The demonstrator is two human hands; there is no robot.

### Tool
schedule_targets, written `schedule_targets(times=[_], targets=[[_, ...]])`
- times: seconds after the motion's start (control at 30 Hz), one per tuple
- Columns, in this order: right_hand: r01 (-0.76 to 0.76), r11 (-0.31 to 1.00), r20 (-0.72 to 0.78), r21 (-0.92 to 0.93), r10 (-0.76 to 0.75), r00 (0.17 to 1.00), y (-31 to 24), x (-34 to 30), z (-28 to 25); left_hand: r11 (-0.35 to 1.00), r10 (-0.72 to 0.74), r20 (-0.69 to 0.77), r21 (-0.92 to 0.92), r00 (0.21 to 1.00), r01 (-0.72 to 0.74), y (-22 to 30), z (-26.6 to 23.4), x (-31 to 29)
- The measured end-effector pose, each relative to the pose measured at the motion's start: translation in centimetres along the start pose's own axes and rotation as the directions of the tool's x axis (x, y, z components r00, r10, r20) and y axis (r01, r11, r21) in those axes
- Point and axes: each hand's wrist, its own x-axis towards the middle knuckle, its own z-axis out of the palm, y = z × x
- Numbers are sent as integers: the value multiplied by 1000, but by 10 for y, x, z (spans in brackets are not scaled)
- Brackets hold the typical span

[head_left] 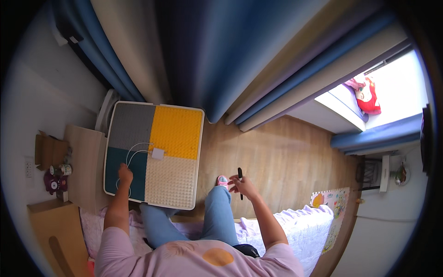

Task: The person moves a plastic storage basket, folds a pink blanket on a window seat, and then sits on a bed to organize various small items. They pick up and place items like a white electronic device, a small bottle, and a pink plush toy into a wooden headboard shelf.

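Observation:
My left hand [124, 175] is closed over the dark teal quarter of a table topped with building-brick plates [177, 131]. It grips a white cable [131, 151], which loops up toward a square white power adapter [158, 153] near the middle of the top. More of the cable curves down below the hand. Out to the right, above the floor, my right hand [247, 187] pinches a slim black marker [240, 177], held almost upright. That hand is apart from the table.
I sit on a bed edge with a pale lilac quilted cover [295, 224]. Blue and beige curtains [258, 60] hang beyond the table. At left stand a wooden cabinet [85, 161], a cardboard box [50, 150] and a dark red toy-like object [55, 182]. A patterned play mat [339, 207] lies at right.

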Motion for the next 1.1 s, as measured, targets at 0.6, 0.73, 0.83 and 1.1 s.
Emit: schedule_targets(times=[0.6, 0.73, 0.83, 1.1], targets=[[225, 884, 713, -410, 157, 683, -155, -150, 28, 701, -148, -44, -709, 988, 73, 321, -241, -299], [16, 892, 722, -452, 356, 593, -152, -193, 52, 685, 33, 54, -729, 998, 17, 342, -255, -355], [-235, 905, 708, -355, 424, 565, -146, -200, 49, 655, 126, 18, -752, 992, -69, 355, -277, -379], [-489, 871, 677, 39, 337, 654, -128, -201, -3, 640, 404, 146, -751, 903, -165, 373, -270, -391]])
